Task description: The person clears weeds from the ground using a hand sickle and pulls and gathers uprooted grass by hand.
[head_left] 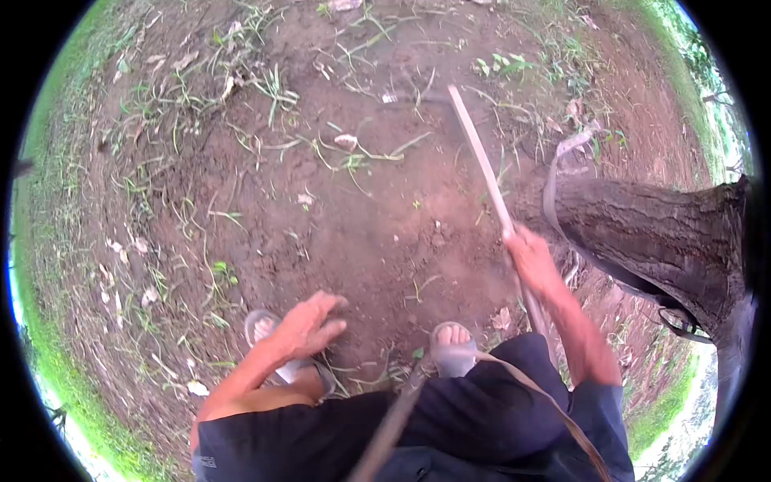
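My right hand [530,251] is wrapped around a long, pale wooden pole [482,165]. The pole slants up and away over the soil, and its lower part runs back beside my right leg. What is at its far end, if anything, is too blurred to make out. My left hand [309,325] hangs just above my left sandal [261,323] with its fingers apart and nothing in it. My right sandal [454,361] rests on the ground between the hands.
A tree trunk [642,225] stands close on the right, with a pale strap [552,189] curving along it. Brown soil [345,241] bears scattered grass [277,92] and dry leaves. Blurred straps [393,426] hang before my dark shorts [474,410].
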A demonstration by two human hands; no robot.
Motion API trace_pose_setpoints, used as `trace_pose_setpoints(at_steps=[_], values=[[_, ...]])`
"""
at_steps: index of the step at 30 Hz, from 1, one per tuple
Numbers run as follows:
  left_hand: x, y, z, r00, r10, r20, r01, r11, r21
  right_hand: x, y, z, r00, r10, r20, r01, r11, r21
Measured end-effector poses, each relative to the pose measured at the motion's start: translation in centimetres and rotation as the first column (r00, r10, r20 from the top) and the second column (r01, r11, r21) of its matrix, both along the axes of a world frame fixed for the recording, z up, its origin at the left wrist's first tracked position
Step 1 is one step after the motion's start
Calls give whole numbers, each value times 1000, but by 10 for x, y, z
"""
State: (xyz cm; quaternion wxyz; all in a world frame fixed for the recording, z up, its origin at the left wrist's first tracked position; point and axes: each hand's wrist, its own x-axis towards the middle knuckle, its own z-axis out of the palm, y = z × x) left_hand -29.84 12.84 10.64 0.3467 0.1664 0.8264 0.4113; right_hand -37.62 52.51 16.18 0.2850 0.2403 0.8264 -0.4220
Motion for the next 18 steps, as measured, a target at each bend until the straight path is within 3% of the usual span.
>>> trace_pose_setpoints(at_steps=[1,3,4,6,8,10,12,13,15,16,18], values=[[4,-8,-6,1000,1,-16,-1,1000,-1,20,10,-7,995,86,-43,-83,994,75],[18,-27,-20,968,164,192,-170,985,12,69,16,-11,973,154,-170,-122,976,182],[26,-34,-31,971,163,176,-169,985,20,68,15,-8,970,154,-186,-118,975,190],[48,-50,-51,950,301,83,-301,953,-18,52,0,0,998,51,-46,-45,991,125],[49,-53,-51,985,172,-7,-172,980,-100,-1,-29,15,988,-85,130,84,996,14],[47,-51,-52,985,39,-169,-73,977,-200,-38,-25,-28,994,23,-104,-20,999,33],[54,-55,-58,985,92,-145,-117,978,-174,-88,-60,-12,975,-218,32,220,963,-153],[55,-62,-61,984,135,-116,-152,976,-153,-95,-61,-11,971,-236,30,238,959,-156],[56,-67,-63,980,140,-140,-157,980,-119,-114,-70,-13,986,-132,-98,114,978,-174],[58,-69,-65,977,154,-148,-166,984,-70,-105,-64,-8,998,-22,-56,19,998,-54],[56,-67,-65,972,198,-130,-204,978,-37,-54,-39,-30,971,168,-168,-156,984,80]])
